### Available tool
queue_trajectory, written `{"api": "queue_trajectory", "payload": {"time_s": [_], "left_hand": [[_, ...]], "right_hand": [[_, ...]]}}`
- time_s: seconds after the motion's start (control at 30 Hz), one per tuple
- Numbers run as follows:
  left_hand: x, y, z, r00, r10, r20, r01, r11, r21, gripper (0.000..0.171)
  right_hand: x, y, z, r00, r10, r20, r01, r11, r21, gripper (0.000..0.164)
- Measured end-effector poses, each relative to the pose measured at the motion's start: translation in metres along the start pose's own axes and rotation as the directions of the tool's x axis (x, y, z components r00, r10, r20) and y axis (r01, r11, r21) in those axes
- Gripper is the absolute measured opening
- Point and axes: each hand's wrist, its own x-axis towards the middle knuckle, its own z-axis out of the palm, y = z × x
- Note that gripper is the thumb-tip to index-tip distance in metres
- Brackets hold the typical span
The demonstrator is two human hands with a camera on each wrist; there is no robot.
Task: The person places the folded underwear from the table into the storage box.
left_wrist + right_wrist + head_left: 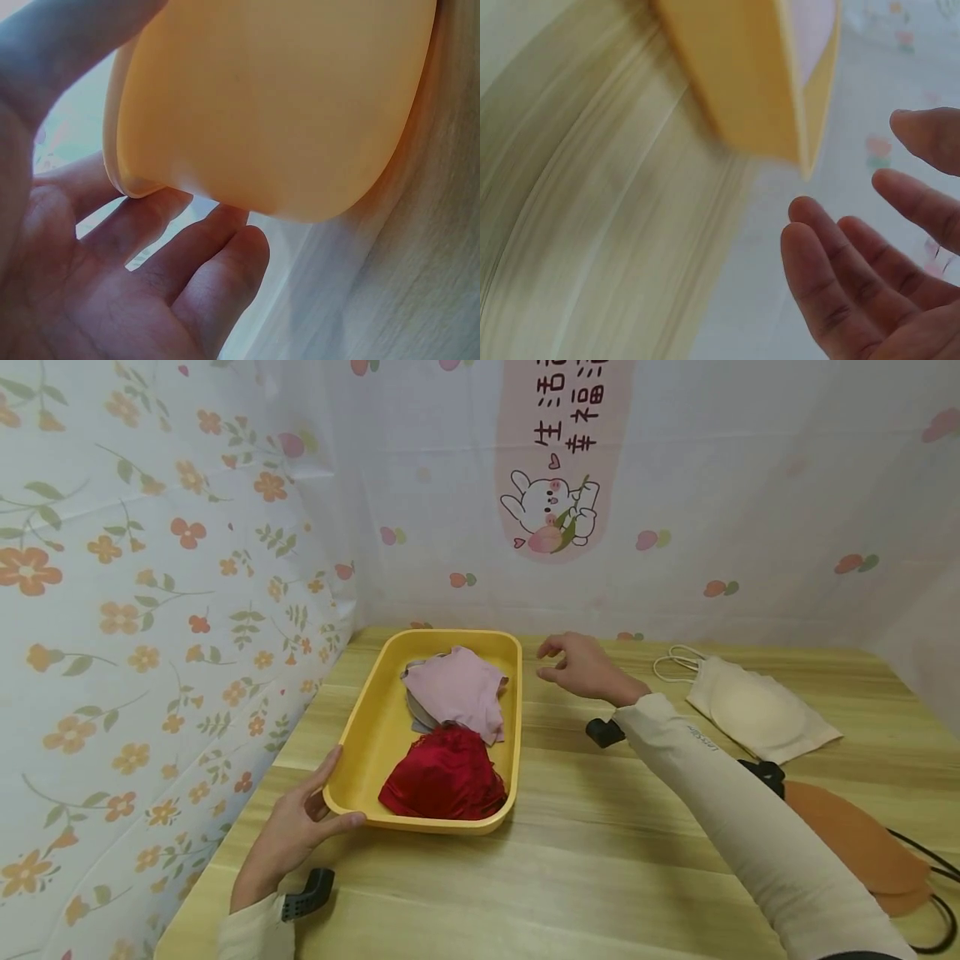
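A yellow plastic bin (356, 760) stands on the table. My left hand (288, 835) grips its near left corner, thumb at the front rim and fingers along the left side; the left wrist view shows the fingers (217, 262) against the outer wall. Inside the bin, a shiny red bra (446, 777) lies at the near end. Behind it is a pale pink garment (457, 689), partly covering a grey one (420, 710). My right hand (585, 668) hovers just right of the bin's far end, fingers loosely bent and holding nothing; the right wrist view shows it apart from the bin.
On the right of the table (600, 877) lies a cream bra top (765, 706) with thin straps. Nearer is an orange bra (855, 839) with black straps, partly hidden by my right sleeve. A flowered curtain (150, 610) hangs at the left, a printed cloth (420, 468) behind.
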Motion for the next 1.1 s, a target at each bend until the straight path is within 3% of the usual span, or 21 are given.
{"api": "queue_trajectory", "payload": {"time_s": [0.33,0.63,0.87,1.1], "left_hand": [[-0.001,0.0,0.002,1.0,0.001,0.003,-0.001,1.0,-0.021,0.1],[-0.001,0.001,0.001,1.0,0.005,0.005,-0.005,1.0,-0.026,0.099],[-0.002,0.0,0.002,1.0,0.01,-0.006,-0.01,0.999,-0.032,0.098],[-0.001,-0.001,0.003,1.0,-0.006,-0.002,0.006,1.0,-0.03,0.099]], "right_hand": [[-0.032,0.061,-0.031,0.996,0.055,-0.071,-0.06,0.996,-0.073,0.028],[-0.064,0.114,-0.058,0.98,0.162,-0.114,-0.174,0.98,-0.102,0.033],[-0.082,0.155,-0.067,0.97,0.157,-0.188,-0.182,0.975,-0.128,0.031],[-0.1,0.182,-0.08,0.951,0.238,-0.196,-0.268,0.953,-0.145,0.035]]}}
